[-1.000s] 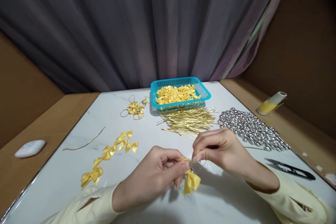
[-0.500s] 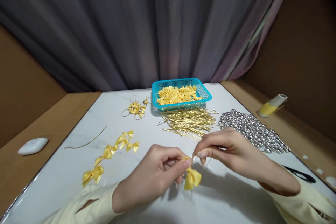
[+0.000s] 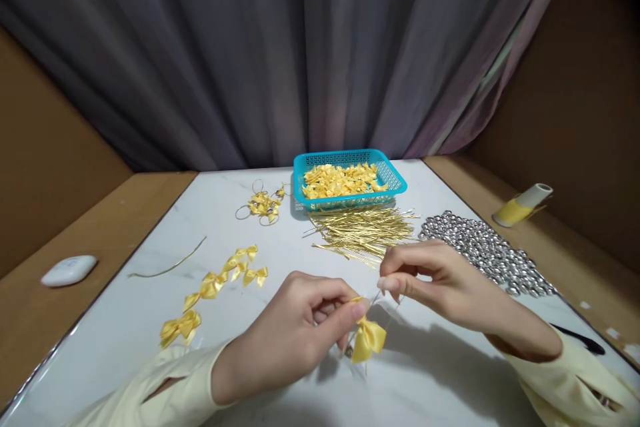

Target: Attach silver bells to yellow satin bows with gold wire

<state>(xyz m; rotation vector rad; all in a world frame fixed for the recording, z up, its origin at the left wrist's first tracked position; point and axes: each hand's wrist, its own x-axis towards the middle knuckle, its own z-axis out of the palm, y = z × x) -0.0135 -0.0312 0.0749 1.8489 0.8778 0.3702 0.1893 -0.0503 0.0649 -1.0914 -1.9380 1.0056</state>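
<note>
My left hand (image 3: 300,333) pinches a yellow ribbon bow (image 3: 369,340) between thumb and forefinger, low at the centre of the view. Part of the bow is hidden behind the fingers, and a small shiny bit shows beneath it. To its right, the thumb and fingertips of my right hand (image 3: 430,283) are closed on a thin wire (image 3: 376,298) that runs down to the bow. Several loose yellow bows (image 3: 213,285) lie on the table to the left of my hands.
A blue basket (image 3: 400,185) of yellow bows stands at the back. Before it lie gold twist ties (image 3: 365,233), with silver beads (image 3: 485,253) to the right. Finished-looking looped bows (image 3: 265,205), a single tie (image 3: 170,268), a white oval object (image 3: 69,271), a yellow-wrapped tube (image 3: 523,205) and a black tool (image 3: 580,339) lie around.
My right hand has drawn slightly up and away from the bow, and more of the wire shows between the hands. My left hand keeps its pinch. The whole view has shifted a little.
</note>
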